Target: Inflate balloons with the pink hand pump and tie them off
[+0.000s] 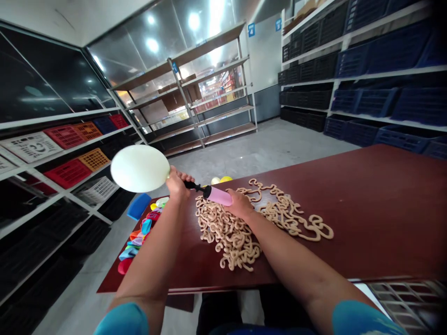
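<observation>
A pale, whitish inflated balloon [140, 168] hangs in the air at the left, above the table's far left corner. My left hand [177, 182] is closed around its neck, at the black end of a hand balloon pump. The pump's pink barrel [220, 196] points to the right, and my right hand [239, 204] is wrapped around its far end. Beneath my right hand and forearm, a heap of tan, curly rope-like strands [230, 232] spreads over the table. The exact grip of my left fingers on the balloon neck is partly hidden.
The dark red table [349, 195] reaches far right. Several coloured uninflated balloons [139, 237] lie along its left edge. Yellow and white rounded objects [226, 178] show behind the far edge. Beside it is a blue stool [138, 206]. Shelves with crates [366, 102] line the walls.
</observation>
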Action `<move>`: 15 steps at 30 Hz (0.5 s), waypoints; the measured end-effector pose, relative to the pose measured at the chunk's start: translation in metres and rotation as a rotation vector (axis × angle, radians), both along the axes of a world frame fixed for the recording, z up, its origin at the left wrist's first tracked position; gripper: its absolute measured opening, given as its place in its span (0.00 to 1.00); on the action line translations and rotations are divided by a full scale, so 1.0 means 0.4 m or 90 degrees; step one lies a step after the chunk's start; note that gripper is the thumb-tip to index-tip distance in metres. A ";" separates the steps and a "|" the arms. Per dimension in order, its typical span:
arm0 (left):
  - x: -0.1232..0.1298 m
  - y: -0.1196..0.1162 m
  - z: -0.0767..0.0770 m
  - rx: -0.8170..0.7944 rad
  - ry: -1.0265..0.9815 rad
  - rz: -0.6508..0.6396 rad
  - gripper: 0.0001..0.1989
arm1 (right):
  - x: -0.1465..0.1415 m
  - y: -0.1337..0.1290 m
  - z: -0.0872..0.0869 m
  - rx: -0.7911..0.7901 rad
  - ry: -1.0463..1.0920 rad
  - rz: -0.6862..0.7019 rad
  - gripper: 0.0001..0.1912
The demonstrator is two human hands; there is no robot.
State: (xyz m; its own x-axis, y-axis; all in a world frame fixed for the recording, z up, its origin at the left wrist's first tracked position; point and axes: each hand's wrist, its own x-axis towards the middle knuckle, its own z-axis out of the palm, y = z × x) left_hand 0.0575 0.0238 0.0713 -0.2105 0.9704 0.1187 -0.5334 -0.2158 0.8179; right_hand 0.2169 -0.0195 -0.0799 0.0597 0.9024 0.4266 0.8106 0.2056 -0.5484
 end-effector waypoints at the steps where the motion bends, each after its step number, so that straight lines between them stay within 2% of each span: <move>1: 0.015 -0.003 -0.021 -0.011 -0.006 -0.004 0.23 | -0.001 0.002 -0.003 0.002 0.002 0.002 0.26; 4: 0.040 -0.015 -0.056 -0.028 -0.019 -0.012 0.23 | -0.003 0.004 -0.007 0.008 0.006 0.011 0.26; 7: 0.025 -0.022 -0.040 -0.031 -0.020 -0.004 0.23 | -0.007 -0.002 0.000 0.028 -0.005 0.008 0.24; 10: -0.031 -0.022 0.026 -0.007 -0.002 0.009 0.22 | -0.011 -0.010 0.010 0.051 -0.024 -0.003 0.22; 15: -0.152 -0.025 0.175 0.048 0.036 0.033 0.21 | -0.011 -0.022 0.023 0.066 -0.031 0.004 0.18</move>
State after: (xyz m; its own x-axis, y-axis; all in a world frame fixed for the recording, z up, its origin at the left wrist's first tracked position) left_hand -0.0033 0.0137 0.1412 -0.2508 0.9462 0.2046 -0.4736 -0.3042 0.8265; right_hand 0.2123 -0.0281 -0.0705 0.0314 0.8537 0.5198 0.8346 0.2637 -0.4836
